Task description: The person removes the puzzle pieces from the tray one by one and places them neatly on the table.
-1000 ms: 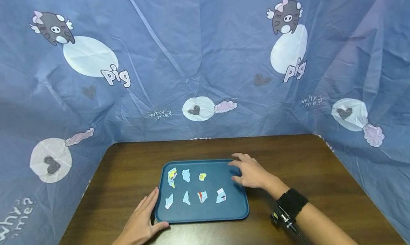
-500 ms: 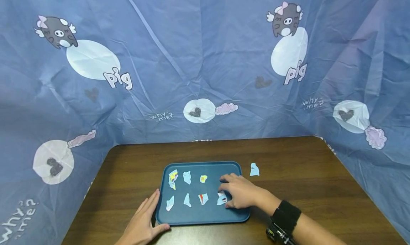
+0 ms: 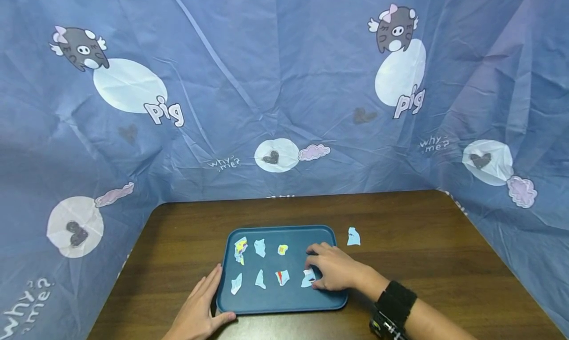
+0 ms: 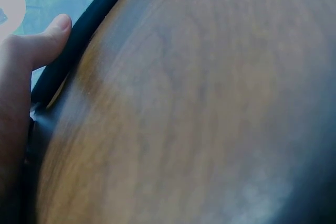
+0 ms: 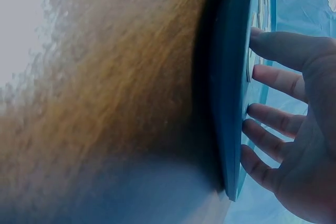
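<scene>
Torn-looking, flat printed pieces lie spread over a blue tray [image 3: 266, 300]. My left hand [image 3: 197, 300] rests at the tray's near left corner, its fingers along the left side and its thumb [image 4: 60, 27] over the front rim. Over the tray's right side, my right hand [image 3: 335, 268] reaches down with spread, bent fingers. Its thumb [image 5: 278, 45] and fingertips touch around a pale blue piece [image 3: 307, 279] in the front row, which they partly hide. A yellow piece [image 3: 282, 250] and a red-striped piece [image 3: 282, 277] lie farther left.
One light blue piece [image 3: 353, 236] lies on the brown wooden table [image 3: 413, 241], beyond the tray's right edge. A blue printed cloth [image 3: 284, 83] hangs behind and at both sides. A black strap with a small camera [image 3: 388, 315] is on my right wrist.
My right hand has come from the tray's back right edge toward the front-right piece, uncovering the light blue piece on the table. In the last half second it has barely moved; my left hand stays put.
</scene>
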Motion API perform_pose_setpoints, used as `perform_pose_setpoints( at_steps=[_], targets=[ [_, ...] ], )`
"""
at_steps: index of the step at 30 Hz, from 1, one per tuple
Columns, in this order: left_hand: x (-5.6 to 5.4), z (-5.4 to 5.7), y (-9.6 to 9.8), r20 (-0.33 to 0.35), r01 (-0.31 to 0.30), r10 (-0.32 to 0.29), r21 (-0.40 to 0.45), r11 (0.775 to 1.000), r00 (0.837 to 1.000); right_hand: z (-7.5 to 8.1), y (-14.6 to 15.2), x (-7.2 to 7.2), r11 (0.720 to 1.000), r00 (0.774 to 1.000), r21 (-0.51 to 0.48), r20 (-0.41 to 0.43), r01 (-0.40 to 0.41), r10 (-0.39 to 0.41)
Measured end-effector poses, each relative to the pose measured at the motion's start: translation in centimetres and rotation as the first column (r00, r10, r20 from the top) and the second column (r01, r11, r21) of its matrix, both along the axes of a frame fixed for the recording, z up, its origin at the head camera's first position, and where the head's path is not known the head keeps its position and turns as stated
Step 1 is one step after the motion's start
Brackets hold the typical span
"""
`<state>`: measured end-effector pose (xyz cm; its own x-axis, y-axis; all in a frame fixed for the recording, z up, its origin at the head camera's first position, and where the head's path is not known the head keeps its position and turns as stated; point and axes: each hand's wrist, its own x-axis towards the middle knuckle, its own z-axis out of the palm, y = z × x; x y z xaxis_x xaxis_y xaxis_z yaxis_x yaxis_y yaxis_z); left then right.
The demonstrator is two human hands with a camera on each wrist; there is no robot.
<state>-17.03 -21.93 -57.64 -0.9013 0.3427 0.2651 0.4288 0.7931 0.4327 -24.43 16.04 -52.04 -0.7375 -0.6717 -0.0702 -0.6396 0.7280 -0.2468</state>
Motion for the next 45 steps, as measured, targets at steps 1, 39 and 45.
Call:
perform_pose_setpoints(
  at_steps=[1, 39, 45],
  targets=[
    [0.0, 0.0, 0.0, -0.011, 0.003, -0.003, 0.000, 1.000, 1.000, 0.0, 0.0, 0.1, 1.000, 1.000, -0.001, -0.005, 0.001, -0.001],
    [0.4, 0.0, 0.1, -0.006, -0.011, 0.011, 0.000, 1.000, 1.000, 1.5, 1.1, 0.1, 0.996, 0.997, -0.050, -0.011, 0.073, -0.074],
    [0.3, 0.1, 0.1, 0.006, -0.024, 0.024, -0.003, 1.000, 1.000, 2.2, 2.2, -0.2, 0.992, 0.995, -0.075, 0.000, 0.097, -0.097]
  ],
)
